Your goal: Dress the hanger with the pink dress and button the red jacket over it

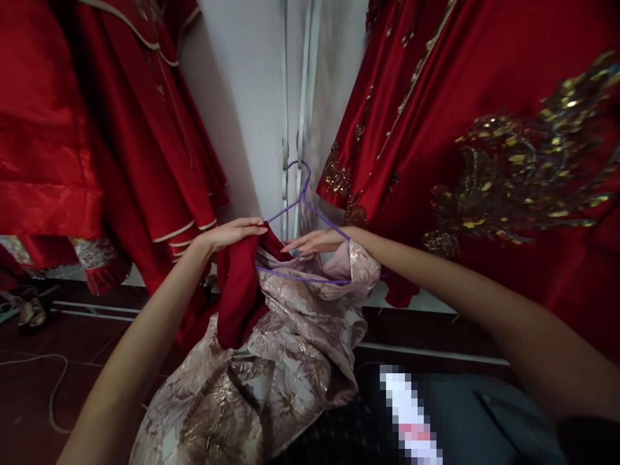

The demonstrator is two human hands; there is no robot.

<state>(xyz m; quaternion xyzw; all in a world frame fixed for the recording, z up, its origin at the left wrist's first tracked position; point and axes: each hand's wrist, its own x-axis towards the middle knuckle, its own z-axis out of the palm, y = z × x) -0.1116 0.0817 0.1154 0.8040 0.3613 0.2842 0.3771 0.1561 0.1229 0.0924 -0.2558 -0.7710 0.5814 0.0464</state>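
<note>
The red cloth (237, 284) drapes over the hanger's (303, 196) left end, long axis downward, just under the nearer left hand (236, 233), fingers nearly closed on its top edge; the right hand (320, 242), fingers stretched (any grip is hidden), lies by the dress's (300, 316) neckline, near the hanger's right end
</note>
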